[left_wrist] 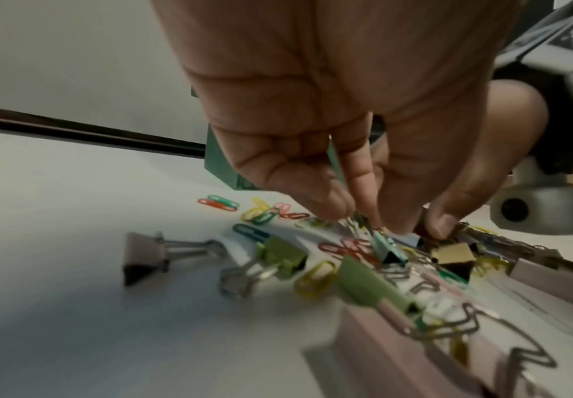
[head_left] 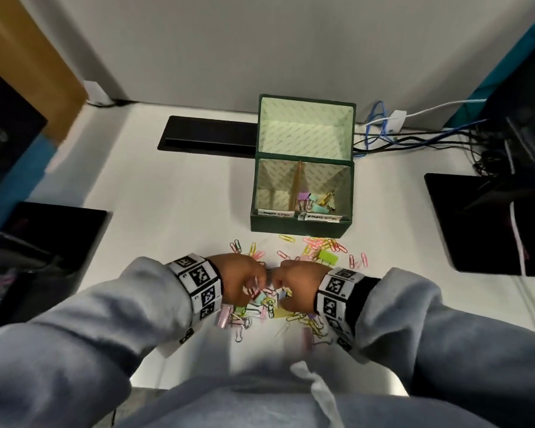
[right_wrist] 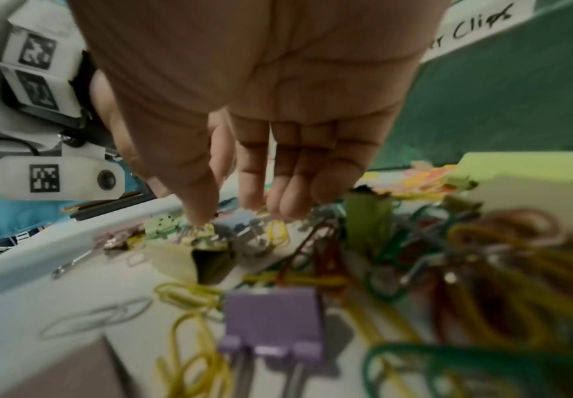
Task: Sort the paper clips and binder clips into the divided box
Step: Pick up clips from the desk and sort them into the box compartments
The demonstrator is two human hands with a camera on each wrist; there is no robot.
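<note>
Green paper clip [left_wrist: 336,167] stands upright, pinched in left hand [left_wrist: 329,113]; right hand [right_wrist: 254,107] relaxed.

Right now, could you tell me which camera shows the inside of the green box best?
The head view: it looks down into the green box, showing binder clips in its right compartment. The wrist views catch only its outer wall.
</note>
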